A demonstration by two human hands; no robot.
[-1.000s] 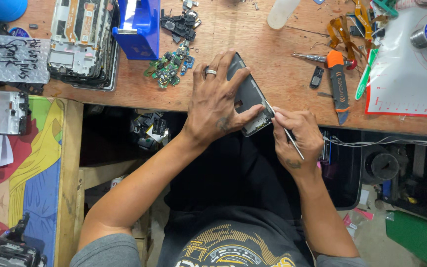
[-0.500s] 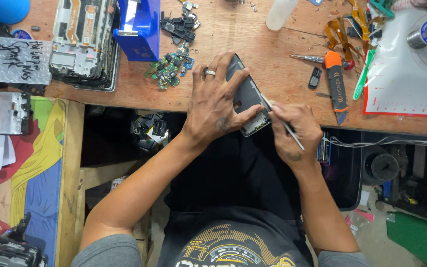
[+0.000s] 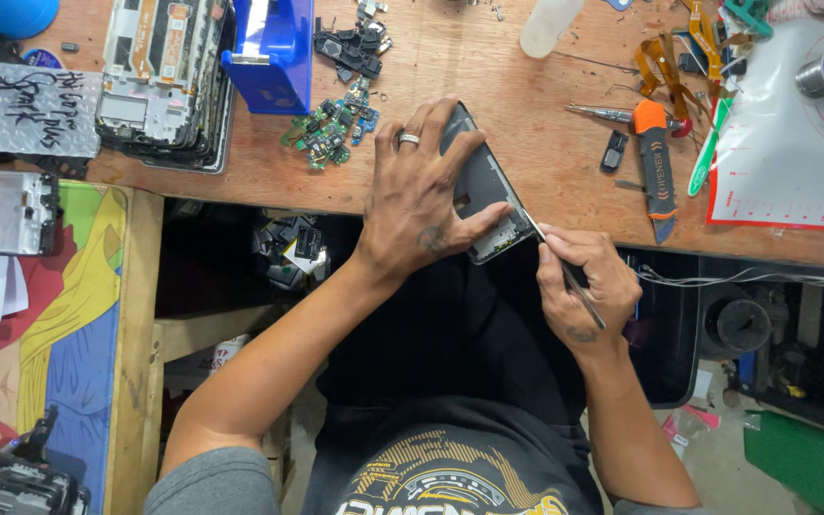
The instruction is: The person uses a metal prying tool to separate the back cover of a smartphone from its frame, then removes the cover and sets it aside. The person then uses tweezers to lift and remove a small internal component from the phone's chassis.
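Your left hand (image 3: 422, 200) clamps the opened phone (image 3: 484, 191) against the wooden bench's edge (image 3: 545, 162) to steady it, while your right hand (image 3: 588, 291), just beside it, pinches thin tweezers (image 3: 565, 272) into its lower corner.

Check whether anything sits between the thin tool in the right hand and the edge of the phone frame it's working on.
Nothing visible does. The right hand holds the thin metal tool with its tip already at the lower edge of the dark phone frame. The left hand presses on the frame from above, its thumb beside that edge, not across it.
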